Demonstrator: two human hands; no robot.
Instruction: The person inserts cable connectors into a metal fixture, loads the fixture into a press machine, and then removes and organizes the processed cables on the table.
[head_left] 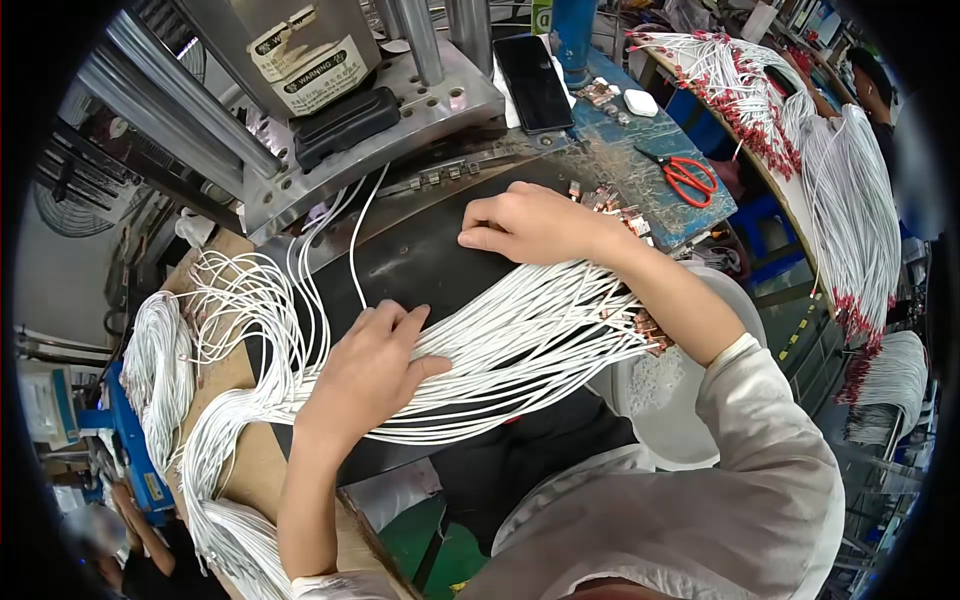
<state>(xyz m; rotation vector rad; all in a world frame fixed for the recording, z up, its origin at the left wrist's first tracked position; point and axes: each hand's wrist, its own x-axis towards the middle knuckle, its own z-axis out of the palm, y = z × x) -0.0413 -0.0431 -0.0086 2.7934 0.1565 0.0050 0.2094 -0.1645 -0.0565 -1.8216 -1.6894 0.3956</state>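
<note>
left hand at eight o'clock, thumb spread from fingers, on white wires; right hand at one, fingers curled, pinch impossible to tell; wires run eight to three; right forearm could snag their ends.
</note>
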